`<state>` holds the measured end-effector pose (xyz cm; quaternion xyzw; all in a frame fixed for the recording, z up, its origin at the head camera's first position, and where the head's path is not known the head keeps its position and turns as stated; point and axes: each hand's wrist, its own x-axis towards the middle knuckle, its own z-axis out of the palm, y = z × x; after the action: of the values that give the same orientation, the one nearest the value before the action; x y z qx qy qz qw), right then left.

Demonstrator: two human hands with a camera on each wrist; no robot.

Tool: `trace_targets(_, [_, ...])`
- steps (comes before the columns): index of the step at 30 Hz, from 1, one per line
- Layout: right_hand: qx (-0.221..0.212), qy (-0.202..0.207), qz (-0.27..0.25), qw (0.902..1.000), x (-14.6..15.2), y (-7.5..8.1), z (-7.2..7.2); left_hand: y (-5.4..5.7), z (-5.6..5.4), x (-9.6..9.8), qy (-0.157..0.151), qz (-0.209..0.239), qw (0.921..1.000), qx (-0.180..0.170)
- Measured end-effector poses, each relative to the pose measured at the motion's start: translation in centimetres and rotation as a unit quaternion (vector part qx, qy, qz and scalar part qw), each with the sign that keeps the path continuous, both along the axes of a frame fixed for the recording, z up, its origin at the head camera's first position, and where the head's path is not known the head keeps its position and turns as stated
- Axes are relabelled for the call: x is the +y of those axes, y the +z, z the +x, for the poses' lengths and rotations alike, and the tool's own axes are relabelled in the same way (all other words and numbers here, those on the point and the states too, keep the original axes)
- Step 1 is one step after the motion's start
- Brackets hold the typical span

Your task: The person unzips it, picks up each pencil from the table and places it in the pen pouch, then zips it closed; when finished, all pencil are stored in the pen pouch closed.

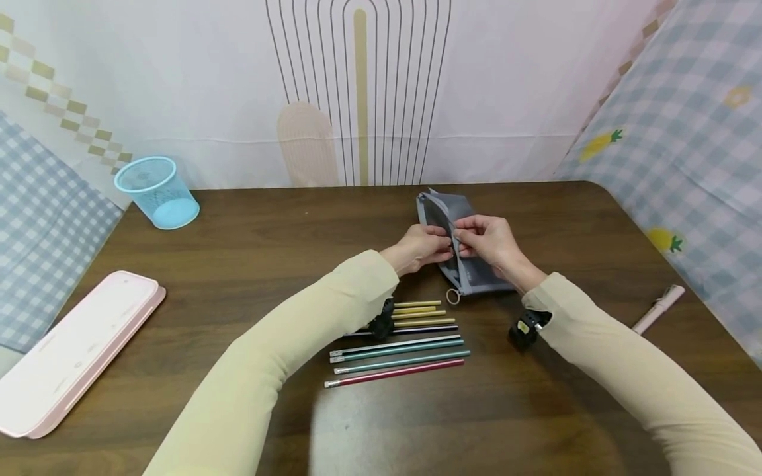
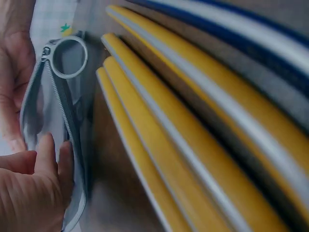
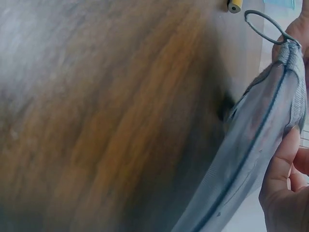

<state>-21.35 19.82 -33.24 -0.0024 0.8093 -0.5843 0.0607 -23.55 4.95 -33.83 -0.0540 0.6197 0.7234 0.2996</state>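
Observation:
A grey zippered pouch (image 1: pixel 473 268) lies on the table with its long zip undone and the mouth spread. My left hand (image 1: pixel 421 247) is at the near-left edge of that mouth, its fingertips on the zipped rim. From the other side my right hand (image 1: pixel 493 243) pinches the opposite rim between thumb and fingers. A round ring pull (image 2: pixel 70 57) hangs at the zip's end, close to the pencils. Below my left forearm lie several pencils: yellow pencils (image 1: pixel 419 314), a dark one, a silver one, teal pencils (image 1: pixel 401 363) and a red pencil (image 1: pixel 395 373). The pouch's inside is mostly hidden.
A light-blue mesh cup (image 1: pixel 161 195) stands at the back left. On the left edge lies a pink-and-white case (image 1: pixel 80 350). A pale pen (image 1: pixel 657 309) lies at the right, partly behind my sleeve. Patterned cloth hangs along the back and both sides.

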Motion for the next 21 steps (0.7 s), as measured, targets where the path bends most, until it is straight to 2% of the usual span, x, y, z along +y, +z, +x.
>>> trace_targets(5, [-0.001,-0.004,0.003,1.0000,0.1,0.0,0.0,0.4,0.4,-2.1,-0.038,0.022,0.9990,0.013])
trace_targets(8, [-0.004,-0.011,-0.009,0.9999,0.2,0.0,0.1,0.6,0.8,-4.4,-0.091,0.010,0.9953,0.034])
trace_targets(10, [-0.005,-0.013,-0.017,0.9998,0.2,0.1,0.2,0.7,1.1,-6.1,-0.143,-0.025,0.9879,0.055])
trace_targets(12, [-0.007,-0.014,-0.022,0.9996,0.3,0.2,0.2,0.7,1.4,-7.8,-0.196,-0.069,0.9751,0.076])
trace_targets(16, [-0.008,-0.014,-0.014,0.9998,0.3,0.3,0.1,0.7,2.2,-10.3,-0.288,-0.153,0.9372,0.124])
trace_targets(18, [-0.008,-0.015,-0.011,0.9998,0.4,0.2,0.0,0.7,2.7,-11.1,-0.319,-0.184,0.9179,0.149])
trace_targets(21, [-0.009,-0.015,-0.011,0.9998,0.5,0.1,0.0,0.4,3.3,-11.8,-0.342,-0.214,0.8958,0.186])
